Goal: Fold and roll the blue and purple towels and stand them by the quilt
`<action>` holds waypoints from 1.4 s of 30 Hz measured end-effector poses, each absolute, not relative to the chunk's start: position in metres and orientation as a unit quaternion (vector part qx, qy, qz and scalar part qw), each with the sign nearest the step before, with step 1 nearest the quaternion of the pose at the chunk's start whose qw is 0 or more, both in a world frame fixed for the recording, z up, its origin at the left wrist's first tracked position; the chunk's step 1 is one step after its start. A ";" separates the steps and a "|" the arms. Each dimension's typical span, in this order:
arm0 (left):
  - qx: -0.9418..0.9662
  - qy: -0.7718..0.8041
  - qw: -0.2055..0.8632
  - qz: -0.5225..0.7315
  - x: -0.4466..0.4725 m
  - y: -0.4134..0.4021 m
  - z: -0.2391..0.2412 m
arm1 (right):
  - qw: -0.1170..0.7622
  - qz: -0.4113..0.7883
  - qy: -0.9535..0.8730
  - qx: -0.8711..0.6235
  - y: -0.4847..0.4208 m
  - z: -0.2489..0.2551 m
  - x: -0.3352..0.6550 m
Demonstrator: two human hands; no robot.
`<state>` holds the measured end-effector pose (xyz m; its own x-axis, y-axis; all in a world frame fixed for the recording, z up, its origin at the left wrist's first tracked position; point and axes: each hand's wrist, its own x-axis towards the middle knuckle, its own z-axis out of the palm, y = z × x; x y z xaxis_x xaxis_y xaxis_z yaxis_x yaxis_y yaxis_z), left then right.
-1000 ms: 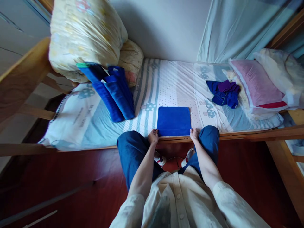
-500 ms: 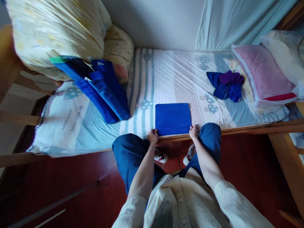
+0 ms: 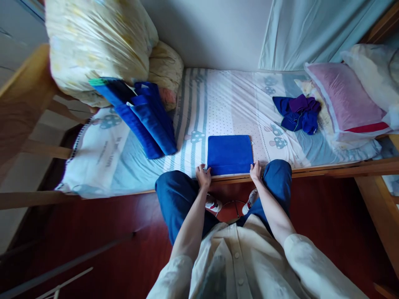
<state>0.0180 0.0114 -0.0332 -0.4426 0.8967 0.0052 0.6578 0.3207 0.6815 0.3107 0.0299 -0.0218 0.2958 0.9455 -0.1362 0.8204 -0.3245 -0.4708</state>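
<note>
A flat blue rectangle of folded cloth [image 3: 230,154] lies at the bed's front edge, between my hands. At its near left corner is my left hand [image 3: 203,176], its fingers apart and the thumb beside the cloth's edge. My right hand [image 3: 255,171] pinches the near right corner between thumb and fingers. Farther left, rolled or folded blue cloths [image 3: 146,120] lean in a bundle against a large pale floral bag. On the right side of the bed lies a crumpled heap of blue and purple cloth [image 3: 297,114].
The bed [image 3: 193,124] has a patterned sheet and a wooden front rail. A pink pillow [image 3: 349,97] in clear plastic lies at the right end. At the left end stand the stuffed floral bag [image 3: 99,45] and a wooden bed frame [image 3: 31,108]. A pale curtain [image 3: 305,33] hangs behind.
My left hand's fingers have spread from their pinch on the cloth's corner. My right hand stays at its corner. The whole view has shifted slightly, moving the left side rightward.
</note>
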 end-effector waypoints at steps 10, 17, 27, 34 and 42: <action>0.733 0.629 0.239 0.097 0.032 0.002 -0.030 | 0.109 0.245 -0.764 -0.586 0.009 0.004 0.299; 0.762 0.602 0.231 0.050 0.019 0.009 -0.040 | 0.124 0.243 -0.729 -0.627 0.018 -0.010 0.307; 0.710 0.640 0.294 0.005 0.000 0.016 -0.012 | 0.068 0.277 -0.673 -0.682 0.029 -0.001 0.324; 0.564 0.736 0.334 0.170 -0.002 0.027 -0.006 | 0.192 0.323 -0.614 -0.695 0.042 0.000 0.327; 0.458 0.793 0.333 0.226 0.007 0.033 -0.016 | 0.218 0.304 -0.538 -0.756 0.045 -0.010 0.322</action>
<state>0.0065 0.0328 -0.0160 -0.3595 0.8763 -0.3208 0.5747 0.4788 0.6637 0.3220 0.0454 -0.0101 0.2376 0.9451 -0.2242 0.6799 -0.3267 -0.6565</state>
